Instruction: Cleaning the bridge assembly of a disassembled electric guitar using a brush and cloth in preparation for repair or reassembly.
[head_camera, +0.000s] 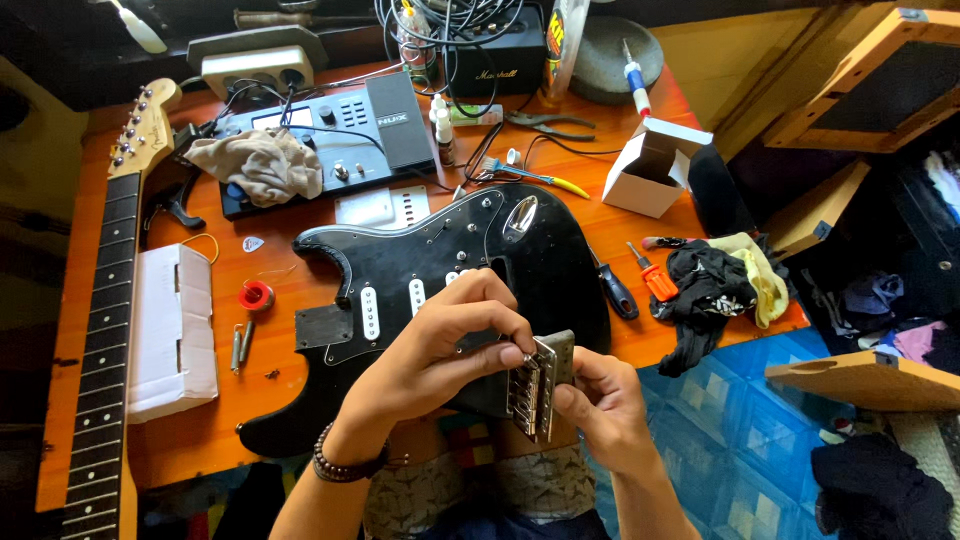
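Note:
A black electric guitar body with a black pickguard and white pickups lies on the orange table, its neck removed. Over its lower end both hands hold a metal guitar bridge. My left hand, with a beaded bracelet on the wrist, pinches the bridge's top edge with thumb and fingers. My right hand grips the bridge from below and the right. The separate guitar neck lies along the table's left edge.
A white box and a red spool lie left of the body. Behind are an effects unit with a rag, an open white box, pliers, a toothbrush and screwdrivers. Dark cloths sit at the right edge.

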